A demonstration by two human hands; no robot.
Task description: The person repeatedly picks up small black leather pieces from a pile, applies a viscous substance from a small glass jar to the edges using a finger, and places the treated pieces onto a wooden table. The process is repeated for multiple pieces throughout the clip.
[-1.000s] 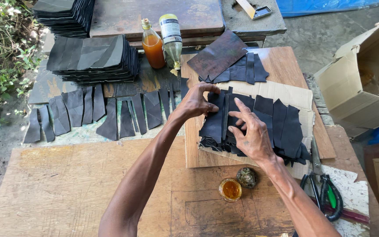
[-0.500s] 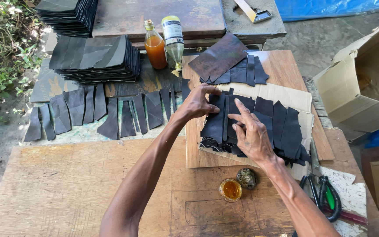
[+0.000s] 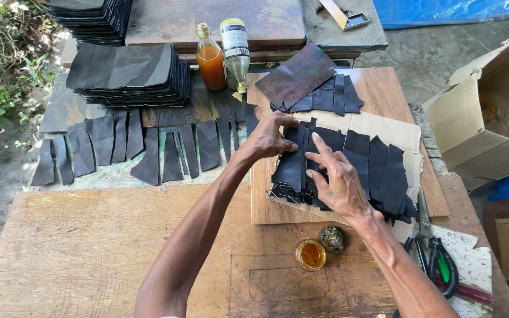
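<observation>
Head view, looking down on wooden workbench [image 3: 89,253]. Both hands on overlapped batch of dark cut pieces [image 3: 378,171] lying on cardboard sheet [image 3: 396,128] over wooden board [image 3: 378,88]. Left hand [image 3: 269,136] curled over upper left edge of batch, fingertips pinching or pressing one strip; cannot tell if strip is actually gripped. Right hand [image 3: 337,179] flat, fingers spread, pressing down on pieces, holding nothing.

Progress, judged from layout: batch on cardboard already laid out in overlapping row, left end under hands apparently being adjusted. Second small group of pieces [image 3: 334,97] at far end of board, beside rusty dark plate [image 3: 293,76]. Row of single strips [image 3: 136,147] spread out at left, well apart from hands, untouched. Tall stacks of dark sheets [image 3: 128,73] behind them, so plenty of material probably left.

Small open jar of amber liquid [image 3: 310,254] and its lid [image 3: 332,238] near right forearm. Orange bottle [image 3: 211,56] and yellowish bottle [image 3: 235,53] upright at back. Green-handled scissors [image 3: 437,259] at right, unused. Open cardboard box [image 3: 490,112] at far right.
</observation>
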